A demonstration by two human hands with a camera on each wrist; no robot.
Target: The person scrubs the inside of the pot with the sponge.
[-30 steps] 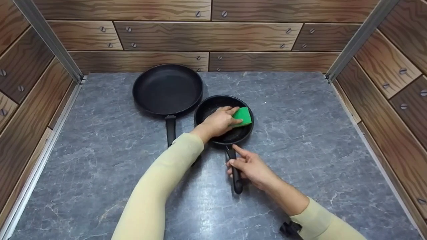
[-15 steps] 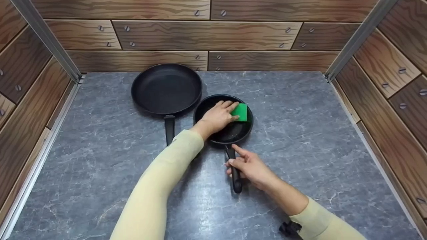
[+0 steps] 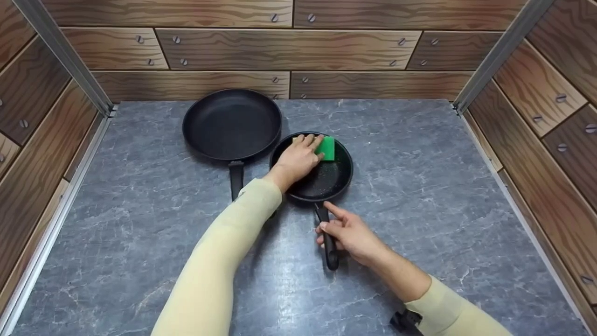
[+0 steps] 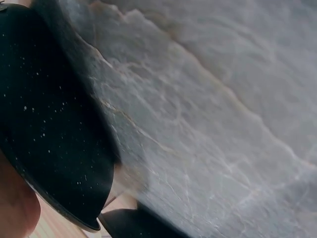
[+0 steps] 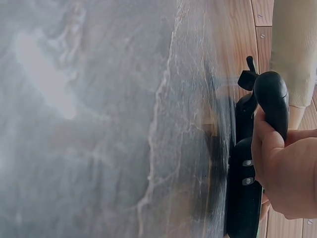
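Inside the small black speckled frying pan (image 3: 322,182) my left hand (image 3: 298,158) holds a green-topped sponge (image 3: 328,148) near the far rim. Fingers spread over it, with a yellow edge showing at their left. My right hand (image 3: 352,233) grips the pan's black handle (image 3: 330,254), thumb on top and index finger reaching toward the rim. In the right wrist view the handle end (image 5: 272,94) sticks out above the right hand (image 5: 292,173). The left wrist view catches the speckled pan wall (image 4: 49,109) and a bit of the left hand (image 4: 17,203); the sponge is hidden there.
A larger black frying pan (image 3: 232,123) lies behind to the left, close beside the small one. Its handle (image 3: 236,179) points toward me, partly hidden by the left sleeve (image 3: 219,252). Wood-patterned walls (image 3: 289,49) enclose the grey marbled tabletop (image 3: 419,186) at back and sides.
The left hand has slid the sponge from the pan's right side up and leftward along the far rim. My right hand keeps its grip on the handle, and the pan has hardly shifted.
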